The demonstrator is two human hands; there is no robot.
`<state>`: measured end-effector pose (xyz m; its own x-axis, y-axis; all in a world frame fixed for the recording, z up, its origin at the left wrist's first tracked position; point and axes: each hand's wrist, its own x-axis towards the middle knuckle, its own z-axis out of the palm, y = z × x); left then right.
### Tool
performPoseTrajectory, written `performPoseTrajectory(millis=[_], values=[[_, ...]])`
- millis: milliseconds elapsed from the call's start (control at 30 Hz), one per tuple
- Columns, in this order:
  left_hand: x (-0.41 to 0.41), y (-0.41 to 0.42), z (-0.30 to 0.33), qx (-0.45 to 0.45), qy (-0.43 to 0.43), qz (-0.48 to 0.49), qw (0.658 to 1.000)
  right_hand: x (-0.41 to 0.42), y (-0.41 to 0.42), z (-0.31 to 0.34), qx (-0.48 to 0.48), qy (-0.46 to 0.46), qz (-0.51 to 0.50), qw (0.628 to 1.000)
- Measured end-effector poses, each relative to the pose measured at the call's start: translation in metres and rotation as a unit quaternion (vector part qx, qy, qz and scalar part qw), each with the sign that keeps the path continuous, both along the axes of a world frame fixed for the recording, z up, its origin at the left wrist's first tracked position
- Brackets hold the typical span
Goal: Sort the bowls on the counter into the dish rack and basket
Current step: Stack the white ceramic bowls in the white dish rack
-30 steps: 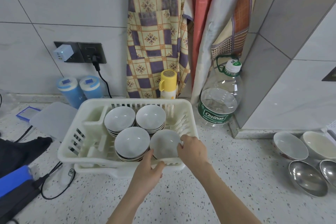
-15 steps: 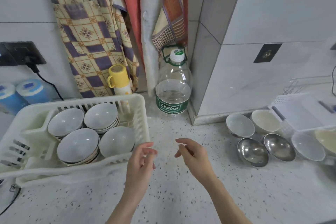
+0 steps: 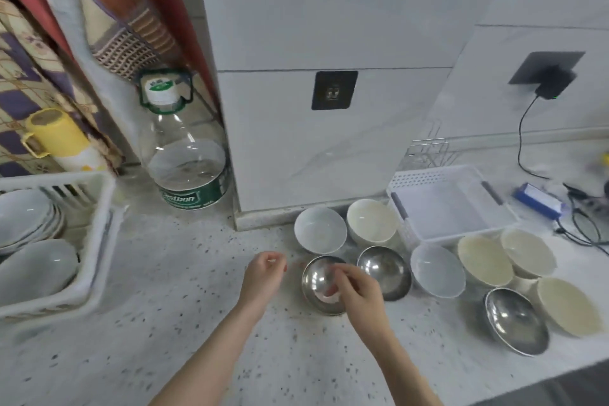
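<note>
The white dish rack [image 3: 99, 241] at the left edge holds stacked white bowls [image 3: 23, 214]. A white basket [image 3: 431, 175] stands at the back right with nothing in it. Between them on the counter sit white bowls [image 3: 319, 229], several cream bowls [image 3: 484, 260] and three steel bowls. My right hand [image 3: 359, 290] hovers over the rim of the nearest steel bowl [image 3: 314, 277] with bent fingers, and no grip shows. My left hand [image 3: 263, 273] is loosely curled and holds nothing, just left of that bowl.
A large clear water bottle [image 3: 184, 155] and a yellow cup [image 3: 56, 135] stand behind the rack by hanging cloths. A tiled wall corner [image 3: 296, 142] juts out behind the bowls. A blue box [image 3: 537, 201] and cables lie at the far right.
Both hands let go of the bowl in the rack and moved right across the counter. My right hand now sits over the nearest steel bowl. The view swung right.
</note>
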<state>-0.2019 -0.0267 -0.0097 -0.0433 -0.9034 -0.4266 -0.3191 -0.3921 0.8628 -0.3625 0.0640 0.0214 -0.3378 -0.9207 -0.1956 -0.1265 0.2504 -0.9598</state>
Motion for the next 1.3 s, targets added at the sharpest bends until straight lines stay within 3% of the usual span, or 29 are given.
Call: performPoseTrajectory(millis=[167, 333, 567, 900, 1300], values=[[-0.042, -0.027, -0.020, 0.053, -0.049, 0.011, 0.997, -0.048, 0.016, -0.010, 0.031, -0.052, -0.054, 0.997], [-0.060, -0.041, -0.028, 0.079, -0.028, 0.043, 0.996, -0.068, 0.031, -0.022, 0.056, -0.112, -0.144, 0.982], [-0.072, -0.046, -0.028, 0.098, -0.008, 0.069, 0.993, -0.090, 0.040, -0.039, 0.116, -0.181, -0.306, 0.927], [-0.056, -0.038, -0.026, 0.069, 0.014, 0.126, 0.989, -0.111, 0.041, -0.052, 0.152, -0.221, -0.418, 0.868], [-0.041, -0.001, -0.002, 0.039, 0.058, 0.173, 0.983, -0.129, 0.029, -0.049, 0.139, -0.172, -0.418, 0.881]])
